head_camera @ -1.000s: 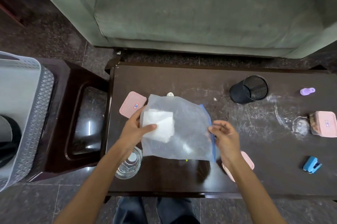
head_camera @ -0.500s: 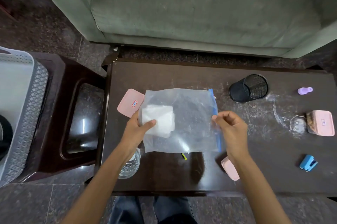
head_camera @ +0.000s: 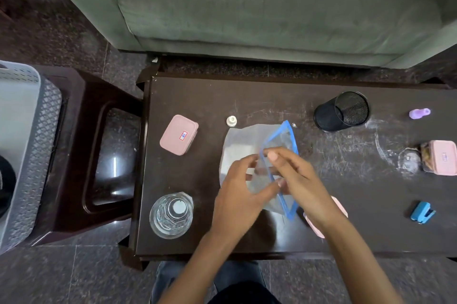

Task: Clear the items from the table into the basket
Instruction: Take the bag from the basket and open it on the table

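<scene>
Bag (head_camera: 247,139), clear with a blue zip rim, is held over the middle of the table (head_camera: 247,96), towards the near edge. Its mouth is spread open and faces right. A white wad shows dimly inside.

Left hand (head_camera: 235,199): thumb and fingers pinch the bag's near wall at the mouth. Right hand (head_camera: 304,185): fingers curled on the blue rim, gripping it.

Basket (head_camera: 32,130), grey, sits on a stool (head_camera: 99,155) off the table's left edge, apart from the bag.

- Left edge: pink box (head_camera: 178,135).
- Near-left corner: bottle (head_camera: 171,214), upright.
- Just beyond the bag: white cap (head_camera: 231,121).
- Far edge, right of middle: mesh cup (head_camera: 341,110), on its side.
- Right edge: second pink box (head_camera: 440,157), blue stapler (head_camera: 421,212).
- Under the right wrist: pink lid (head_camera: 314,225), partly hidden.
</scene>
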Demonstrator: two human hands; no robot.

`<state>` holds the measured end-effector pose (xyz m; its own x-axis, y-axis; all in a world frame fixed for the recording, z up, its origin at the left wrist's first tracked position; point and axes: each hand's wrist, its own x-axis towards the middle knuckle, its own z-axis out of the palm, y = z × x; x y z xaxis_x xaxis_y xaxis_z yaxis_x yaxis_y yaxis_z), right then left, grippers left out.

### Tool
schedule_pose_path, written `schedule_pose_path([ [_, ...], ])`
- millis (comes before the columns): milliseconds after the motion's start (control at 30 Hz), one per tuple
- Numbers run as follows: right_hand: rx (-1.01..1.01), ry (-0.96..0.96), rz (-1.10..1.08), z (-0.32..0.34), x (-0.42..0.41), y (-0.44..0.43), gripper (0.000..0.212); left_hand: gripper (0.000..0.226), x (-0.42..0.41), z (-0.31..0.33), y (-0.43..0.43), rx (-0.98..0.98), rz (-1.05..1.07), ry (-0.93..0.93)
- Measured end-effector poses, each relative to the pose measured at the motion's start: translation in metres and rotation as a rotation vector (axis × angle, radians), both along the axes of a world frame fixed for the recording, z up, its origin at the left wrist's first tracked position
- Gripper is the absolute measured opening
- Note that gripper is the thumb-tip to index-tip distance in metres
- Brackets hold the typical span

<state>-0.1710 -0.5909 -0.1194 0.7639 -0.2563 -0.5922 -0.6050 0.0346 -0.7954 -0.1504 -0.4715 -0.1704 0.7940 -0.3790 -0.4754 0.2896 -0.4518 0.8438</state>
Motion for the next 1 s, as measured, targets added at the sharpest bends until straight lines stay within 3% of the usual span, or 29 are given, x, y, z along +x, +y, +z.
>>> schedule_pose_path([
  [67, 0.044, 0.037, 0.039, 0.005, 0.001, 0.002, 0.032, 0.031, 0.005, 0.001, 0.002, 0.075, 0.094, -0.085],
  [133, 0.029, 0.067, 0.055, 0.008, 0.002, 0.001, 0.031, 0.015, 0.014, 0.001, 0.01, 0.12, 0.24, -0.141],
  [300, -0.048, 0.121, 0.054, 0.0, 0.008, -0.005, 0.025, 0.02, 0.028, 0.003, 0.023, 0.108, 0.451, -0.104],
  [367, -0.17, 0.173, 0.174, -0.007, 0.01, -0.006, 0.024, 0.021, 0.03, 0.003, 0.023, 0.08, 0.437, -0.077],
  [500, -0.268, 0.256, 0.584, -0.019, 0.018, -0.004, 0.047, 0.011, 0.029, 0.003, 0.02, 0.002, 0.363, -0.014],
  [567, -0.377, 0.284, 0.759, -0.024, 0.031, 0.001, 0.039, 0.003, 0.026, 0.004, 0.016, -0.032, 0.323, 0.014],
  [633, -0.55, 0.323, 0.826, -0.034, 0.048, 0.01, 0.012, 0.004, 0.023, 0.004, 0.014, -0.045, 0.303, 0.037],
  [700, -0.706, 0.385, 0.793, -0.05, 0.059, 0.018, 0.032, 0.005, 0.021, 0.005, 0.011, -0.048, 0.284, 0.056],
  [767, -0.774, 0.392, 0.705, -0.07, 0.061, 0.024, 0.038, 0.009, 0.021, 0.004, 0.011, -0.046, 0.276, 0.067],
  [1000, -0.73, 0.29, 0.508, -0.078, 0.051, 0.028, 0.045, 0.018, 0.027, -0.001, 0.02, 0.002, 0.201, 0.063],
])
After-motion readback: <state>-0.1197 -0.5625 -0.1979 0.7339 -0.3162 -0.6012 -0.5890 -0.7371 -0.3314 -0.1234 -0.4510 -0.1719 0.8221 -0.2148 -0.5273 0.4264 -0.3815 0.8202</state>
